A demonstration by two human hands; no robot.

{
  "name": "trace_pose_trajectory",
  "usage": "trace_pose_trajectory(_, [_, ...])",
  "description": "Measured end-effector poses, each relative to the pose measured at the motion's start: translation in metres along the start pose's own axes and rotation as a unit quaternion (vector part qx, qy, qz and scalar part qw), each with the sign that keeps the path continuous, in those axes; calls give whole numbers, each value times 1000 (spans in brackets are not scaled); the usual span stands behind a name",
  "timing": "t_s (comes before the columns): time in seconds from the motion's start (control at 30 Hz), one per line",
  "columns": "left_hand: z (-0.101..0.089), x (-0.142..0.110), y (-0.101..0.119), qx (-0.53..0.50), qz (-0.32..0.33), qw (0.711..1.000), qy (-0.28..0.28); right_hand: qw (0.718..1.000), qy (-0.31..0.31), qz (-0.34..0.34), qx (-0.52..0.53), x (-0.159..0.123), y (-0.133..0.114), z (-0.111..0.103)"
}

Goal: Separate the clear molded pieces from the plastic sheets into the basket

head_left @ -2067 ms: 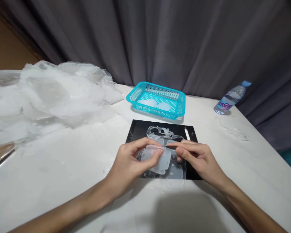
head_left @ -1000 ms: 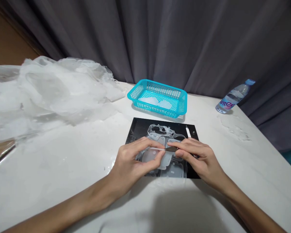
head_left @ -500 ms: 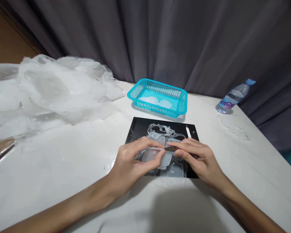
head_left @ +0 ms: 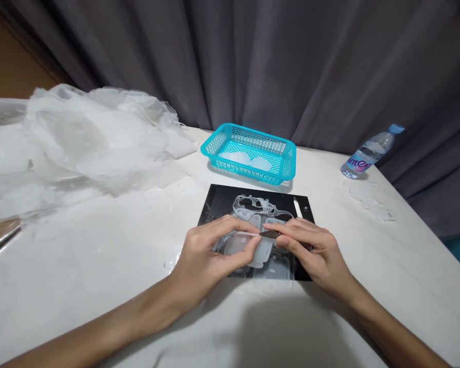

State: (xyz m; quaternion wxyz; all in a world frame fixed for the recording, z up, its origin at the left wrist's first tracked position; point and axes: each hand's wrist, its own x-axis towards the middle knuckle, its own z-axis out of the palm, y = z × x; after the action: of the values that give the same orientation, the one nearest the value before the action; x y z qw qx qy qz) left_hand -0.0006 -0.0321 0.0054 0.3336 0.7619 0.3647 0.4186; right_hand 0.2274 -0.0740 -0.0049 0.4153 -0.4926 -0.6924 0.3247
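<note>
Left hand (head_left: pixel 210 250) pinching plastic (head_left: pixel 248 234), right hand (head_left: pixel 316 246) clamped on blade (head_left: pixel 269 234) at its edge, mat (head_left: pixel 224 197) beneath, table (head_left: pixel 111 250) spreading lower left

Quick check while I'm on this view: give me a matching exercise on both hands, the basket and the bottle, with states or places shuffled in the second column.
Column one
1. Left hand
2. Right hand
3. Turquoise basket
4. Plastic bottle

Column two
A. Clear, with a blue cap
B. Holding a dark pointed tool
C. Beyond the black board, with white pieces inside
D. Pinching a thin translucent piece

Right pairs: 1-D, 2-B, 3-C, 4-A
</note>
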Motion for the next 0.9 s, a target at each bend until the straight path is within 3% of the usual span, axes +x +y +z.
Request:
trace_pose_trajectory(0.2, [1, 1, 0, -19, -44, 999, -7, 1000, 25, -5, -9, 2, -5, -1])
trace_pose_trajectory(0.37, [0, 4, 0, -70, -105, 992, -21, 998, 45, 36, 1, 6, -5, -10])
trace_pose_trajectory(0.9, [-1, 7, 2, -127, -172, 976, -48, 996, -8, 75, 42, 6, -2, -7])
